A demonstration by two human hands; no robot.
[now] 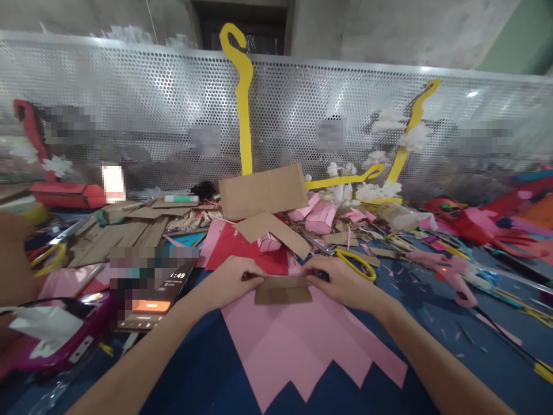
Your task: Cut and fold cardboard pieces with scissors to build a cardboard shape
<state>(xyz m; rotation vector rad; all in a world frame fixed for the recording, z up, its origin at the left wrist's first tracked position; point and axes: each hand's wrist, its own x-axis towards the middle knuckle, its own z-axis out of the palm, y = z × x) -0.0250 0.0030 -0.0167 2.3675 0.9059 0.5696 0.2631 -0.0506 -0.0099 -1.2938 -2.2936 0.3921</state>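
Note:
A small piece of brown cardboard (283, 290) is held at its two upper corners, over a pink sheet (298, 340) with a zigzag lower edge. My left hand (235, 282) pinches its left corner between thumb and fingers. At the right corner, my right hand (330, 278) is closed on the same piece. Behind the hands lie a red sheet (233, 248) and a bent strip of cardboard (283, 230). Yellow-handled scissors (356, 264) rest just beyond my right hand.
A cardboard box shape (263, 193) with a yellow hook stands at the back. A phone (159, 294) and a purple case (64, 340) are at left. On the right lies a pink glue gun (458, 279) with its cable. A perforated metal panel (173, 109) runs behind.

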